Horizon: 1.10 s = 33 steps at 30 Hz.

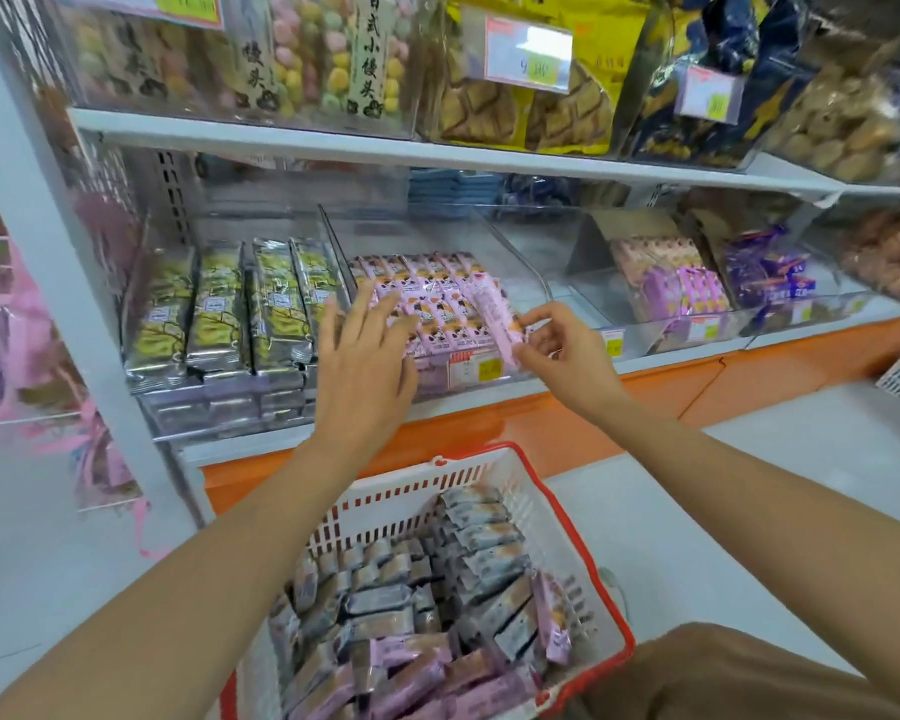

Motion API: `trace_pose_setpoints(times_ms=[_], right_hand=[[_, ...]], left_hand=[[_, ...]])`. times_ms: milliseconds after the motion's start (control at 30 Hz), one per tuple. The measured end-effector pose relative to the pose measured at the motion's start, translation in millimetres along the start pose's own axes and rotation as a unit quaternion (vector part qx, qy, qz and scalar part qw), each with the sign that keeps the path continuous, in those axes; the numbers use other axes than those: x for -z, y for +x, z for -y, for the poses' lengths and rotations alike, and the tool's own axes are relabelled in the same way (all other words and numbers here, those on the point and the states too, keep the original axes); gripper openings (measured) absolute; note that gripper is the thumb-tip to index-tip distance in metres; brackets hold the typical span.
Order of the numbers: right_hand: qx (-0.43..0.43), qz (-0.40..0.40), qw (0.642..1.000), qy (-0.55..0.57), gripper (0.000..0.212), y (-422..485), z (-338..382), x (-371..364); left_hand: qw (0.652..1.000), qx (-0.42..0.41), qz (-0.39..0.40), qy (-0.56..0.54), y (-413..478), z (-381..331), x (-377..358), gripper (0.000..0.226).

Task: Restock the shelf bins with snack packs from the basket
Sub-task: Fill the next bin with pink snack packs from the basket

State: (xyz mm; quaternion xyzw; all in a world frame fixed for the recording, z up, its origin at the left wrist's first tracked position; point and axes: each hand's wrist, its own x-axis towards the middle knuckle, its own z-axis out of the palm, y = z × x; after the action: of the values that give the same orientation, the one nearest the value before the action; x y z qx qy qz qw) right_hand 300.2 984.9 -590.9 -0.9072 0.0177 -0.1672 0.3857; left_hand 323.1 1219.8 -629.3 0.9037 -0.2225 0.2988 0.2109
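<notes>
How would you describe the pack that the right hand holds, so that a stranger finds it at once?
Find the lower shelf, then the clear bin right of the silver-and-yellow packs. At its front right corner the right hand pinches one pink pack, the only one slanted across the neat rows.

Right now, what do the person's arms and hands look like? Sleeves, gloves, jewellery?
Left hand and right hand are bare: no gloves, rings or watch visible. Left arm and right arm show no sleeve up to the frame edge.
</notes>
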Motion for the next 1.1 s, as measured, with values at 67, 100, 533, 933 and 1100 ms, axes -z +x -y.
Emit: trace_pose_setpoints(times_ms=[67,100,533,933,1100], right_hand=[[-0.008,-0.024,0.998,-0.049,0.02,26.3,-1.8,-2.4],[-0.012,-0.035,0.997,-0.075,0.019,39.0,-0.9,-4.2],[-0.028,-0.051,0.928,-0.367,0.019,154.7,8.5,-53.5],[-0.012,-0.031,0.892,-0.45,0.018,164.5,11.6,-69.2],[0.069,-0.042,0.977,-0.197,0.014,111.7,24.0,-66.9]], left_hand=[[0.995,-0.018,0.038,0.086,6.0,13.4,-0.5,0.044],[0.991,-0.018,0.061,0.12,7.9,18.4,-1.5,0.049],[0.987,-0.035,0.024,0.152,3.6,36.4,-28.2,0.055],[0.988,-0.031,0.032,0.147,3.2,37.3,-28.2,0.055],[0.992,-0.056,-0.038,0.102,-5.0,23.5,-31.5,0.049]])
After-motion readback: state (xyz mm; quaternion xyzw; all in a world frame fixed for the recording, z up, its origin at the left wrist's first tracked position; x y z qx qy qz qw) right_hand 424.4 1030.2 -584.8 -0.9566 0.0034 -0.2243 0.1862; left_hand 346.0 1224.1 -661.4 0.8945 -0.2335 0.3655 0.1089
